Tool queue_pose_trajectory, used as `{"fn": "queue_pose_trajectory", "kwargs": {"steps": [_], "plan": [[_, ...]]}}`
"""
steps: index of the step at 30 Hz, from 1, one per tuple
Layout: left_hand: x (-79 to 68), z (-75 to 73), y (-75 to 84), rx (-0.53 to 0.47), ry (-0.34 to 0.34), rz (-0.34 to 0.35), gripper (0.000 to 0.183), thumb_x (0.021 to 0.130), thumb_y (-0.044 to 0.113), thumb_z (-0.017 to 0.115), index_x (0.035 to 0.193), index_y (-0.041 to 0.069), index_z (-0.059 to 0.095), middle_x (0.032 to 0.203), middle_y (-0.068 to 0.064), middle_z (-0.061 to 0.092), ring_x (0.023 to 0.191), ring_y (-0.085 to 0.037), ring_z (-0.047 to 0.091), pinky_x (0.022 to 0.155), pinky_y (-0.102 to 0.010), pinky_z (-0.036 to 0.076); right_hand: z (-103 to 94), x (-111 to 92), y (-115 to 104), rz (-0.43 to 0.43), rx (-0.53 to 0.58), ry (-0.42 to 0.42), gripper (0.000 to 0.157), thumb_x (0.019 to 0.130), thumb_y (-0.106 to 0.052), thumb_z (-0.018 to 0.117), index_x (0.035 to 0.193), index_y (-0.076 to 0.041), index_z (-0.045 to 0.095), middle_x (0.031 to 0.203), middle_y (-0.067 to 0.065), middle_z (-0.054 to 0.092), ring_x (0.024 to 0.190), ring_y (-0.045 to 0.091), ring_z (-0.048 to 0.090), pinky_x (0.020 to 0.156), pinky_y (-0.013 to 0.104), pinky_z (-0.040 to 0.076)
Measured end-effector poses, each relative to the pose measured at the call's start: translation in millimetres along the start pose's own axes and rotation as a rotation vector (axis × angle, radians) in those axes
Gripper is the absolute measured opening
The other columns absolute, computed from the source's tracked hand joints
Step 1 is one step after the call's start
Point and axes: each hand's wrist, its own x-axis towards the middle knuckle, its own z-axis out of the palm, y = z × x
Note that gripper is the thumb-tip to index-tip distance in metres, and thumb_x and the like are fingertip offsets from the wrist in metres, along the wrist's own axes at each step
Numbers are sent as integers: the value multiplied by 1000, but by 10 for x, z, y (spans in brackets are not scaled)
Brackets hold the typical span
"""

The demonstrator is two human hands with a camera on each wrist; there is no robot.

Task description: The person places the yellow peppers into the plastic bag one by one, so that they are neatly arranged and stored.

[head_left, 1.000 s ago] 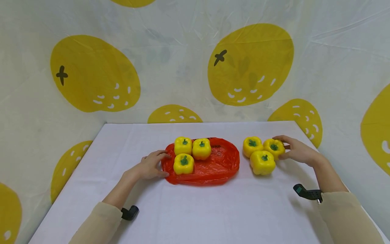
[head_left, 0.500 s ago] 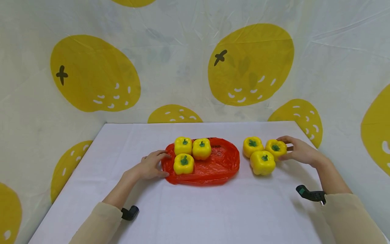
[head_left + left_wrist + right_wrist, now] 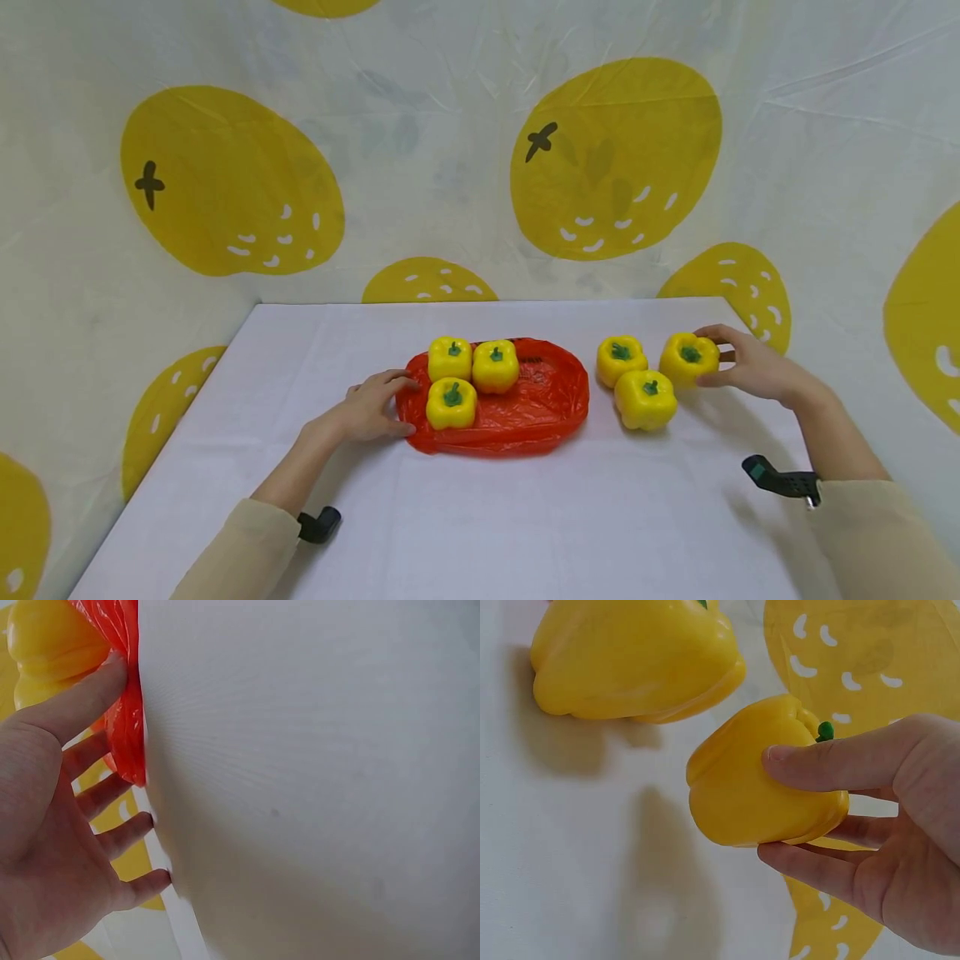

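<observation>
My right hand (image 3: 753, 367) holds a yellow bell pepper (image 3: 688, 358) between thumb and fingers. In the right wrist view that bell pepper (image 3: 757, 784) is raised off the table, its shadow apart from it, green stem toward the palm. Two more yellow bell peppers stand to its left, one farther back (image 3: 611, 367) and one nearer (image 3: 645, 404). My left hand (image 3: 371, 407) rests at the left edge of a red plastic bag (image 3: 543, 400), fingers spread. The left wrist view has the thumb against the bag (image 3: 127, 735). Three yellow bell peppers (image 3: 452, 408) sit on the bag's left part.
A white cloth covers the table (image 3: 480, 525). Behind and beside it hangs a pale curtain (image 3: 442, 167) printed with large yellow fruit. Dark cameras are strapped to the left wrist (image 3: 321, 525) and the right wrist (image 3: 780, 482).
My right hand has lifted its bell pepper and moved it right, away from the two beside it. The left hand and the bag have stayed in place.
</observation>
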Motion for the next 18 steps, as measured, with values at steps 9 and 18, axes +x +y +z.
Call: {"fn": "queue_pose_trajectory", "kwargs": {"steps": [9, 18], "plan": [[-6, -11, 5, -4, -11, 2, 69, 84, 35, 85, 144, 21, 55, 158, -14, 39, 147, -39, 30, 113, -73, 21, -114, -67, -138, -19, -4, 32, 77, 93, -20, 78, 149, 7, 33, 150, 31, 36, 126, 54, 42, 98, 69, 46], [-11, -26, 13, -8, -7, 24, 69, 84, 35, 84, 144, 19, 55, 157, -16, 39, 146, -41, 30, 111, -75, 22, -189, -65, -304, -37, -11, 57, 77, 93, -15, 78, 150, 8, 31, 149, 31, 38, 128, 55, 41, 98, 70, 45]]}}
